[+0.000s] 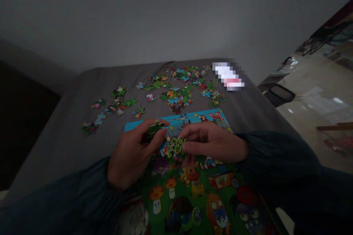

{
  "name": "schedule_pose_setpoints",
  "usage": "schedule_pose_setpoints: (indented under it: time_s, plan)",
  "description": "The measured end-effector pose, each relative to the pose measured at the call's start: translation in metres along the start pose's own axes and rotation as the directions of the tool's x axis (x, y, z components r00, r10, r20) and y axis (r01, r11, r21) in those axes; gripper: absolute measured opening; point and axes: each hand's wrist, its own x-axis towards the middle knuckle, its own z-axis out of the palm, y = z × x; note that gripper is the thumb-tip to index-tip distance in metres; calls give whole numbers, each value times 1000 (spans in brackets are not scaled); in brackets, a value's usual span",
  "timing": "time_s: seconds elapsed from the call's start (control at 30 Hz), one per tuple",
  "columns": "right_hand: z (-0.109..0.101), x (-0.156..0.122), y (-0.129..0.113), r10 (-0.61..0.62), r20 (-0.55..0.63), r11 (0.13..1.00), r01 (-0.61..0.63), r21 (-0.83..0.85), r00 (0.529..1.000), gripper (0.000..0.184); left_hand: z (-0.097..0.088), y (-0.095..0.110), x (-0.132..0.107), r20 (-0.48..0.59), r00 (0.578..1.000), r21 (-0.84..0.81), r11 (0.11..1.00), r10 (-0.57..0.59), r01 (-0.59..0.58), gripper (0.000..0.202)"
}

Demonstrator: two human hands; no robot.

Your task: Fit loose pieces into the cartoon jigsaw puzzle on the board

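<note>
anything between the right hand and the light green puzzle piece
Nothing visible: the right hand has its fingers on the light green puzzle piece. The left hand, holding a darker green puzzle piece, is off to the side, not between them.

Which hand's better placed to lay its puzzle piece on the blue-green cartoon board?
Probably right hand: its light green piece juts past fingertips over the board; left hand partly hides its dark green piece.

The puzzle board (193, 191) lies toward the near edge of the desk (68, 125), loose pieces (179, 97) behind it and leftward, an obscured item (228, 76) near the far right corner.
</note>
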Motion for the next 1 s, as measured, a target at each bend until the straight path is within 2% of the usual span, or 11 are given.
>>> schedule_pose_setpoints:
  time_s: [0.1, 0.33, 0.47, 0.57, 0.77, 1.0]
  plan:
    - [-2, 1, 1, -9, -35, 1000, 8, -18, 999, 30, 1, 0, 0, 20, 1000, -8, 1000, -17, 18, 31]
    - [-1, 3, 3, 38, -80, 998, -42, -51, 996, 25, 0, 7, 4, 152, 983, -280, 949, -106, 146, 35]
    - [-2, 4, 3, 28, -112, 998, -33, -45, 993, 29, -2, 11, 6, 200, 972, -368, 910, -125, 193, 43]
    - [-3, 5, 3, 22, -131, 998, -29, -52, 991, 32, -3, 11, 7, 246, 958, -377, 896, -146, 233, 47]
    - [-2, 5, 4, 18, -144, 996, -31, -85, 989, 27, -3, 8, 4, 293, 945, -381, 889, -143, 253, 40]
    - [-3, 5, 5, 2, -218, 994, -26, -110, 976, 36, -6, 12, 3, 356, 916, -397, 857, -187, 329, 34]
